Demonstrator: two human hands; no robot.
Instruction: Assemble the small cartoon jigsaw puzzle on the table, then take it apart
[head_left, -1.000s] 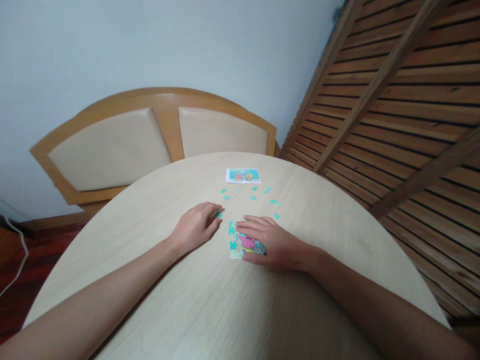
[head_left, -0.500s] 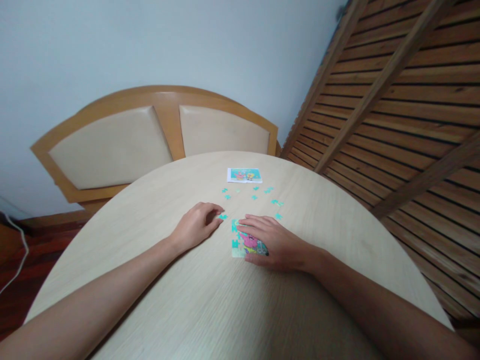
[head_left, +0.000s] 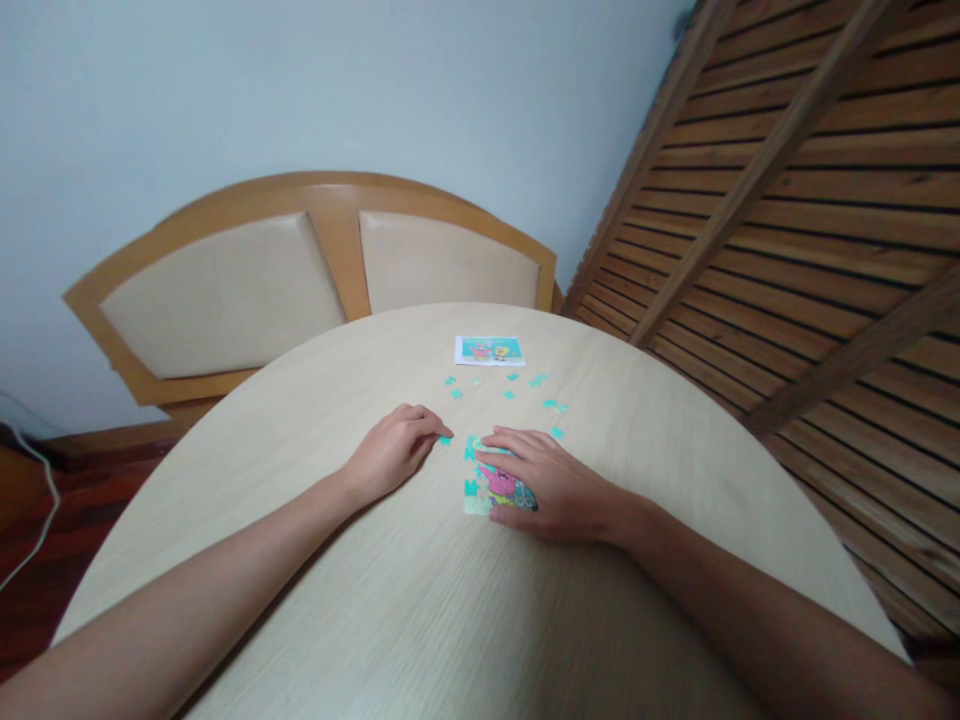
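Observation:
A partly joined jigsaw puzzle [head_left: 480, 490] with a pink cartoon figure lies near the middle of the table. My right hand [head_left: 551, 483] rests on its right side, fingers spread and open, covering much of the picture. Left of the puzzle, my left hand [head_left: 397, 448] pinches a teal puzzle piece [head_left: 445, 440] at its fingertips, close to the tabletop. Beyond my hands several loose teal pieces [head_left: 509, 394] are scattered, with another piece [head_left: 557, 432] just past my right fingers.
A reference picture card [head_left: 490, 350] lies flat beyond the loose pieces on the round wooden table [head_left: 315, 600]. Behind the table stands a padded wooden headboard [head_left: 349, 250] against the wall. Slatted wooden panels [head_left: 787, 220] lean at the right, and a white cable [head_left: 45, 520] hangs at left.
My left thumb and fingers have closed on the teal piece, the index finger now coming down over it. My right hand stays on the puzzle.

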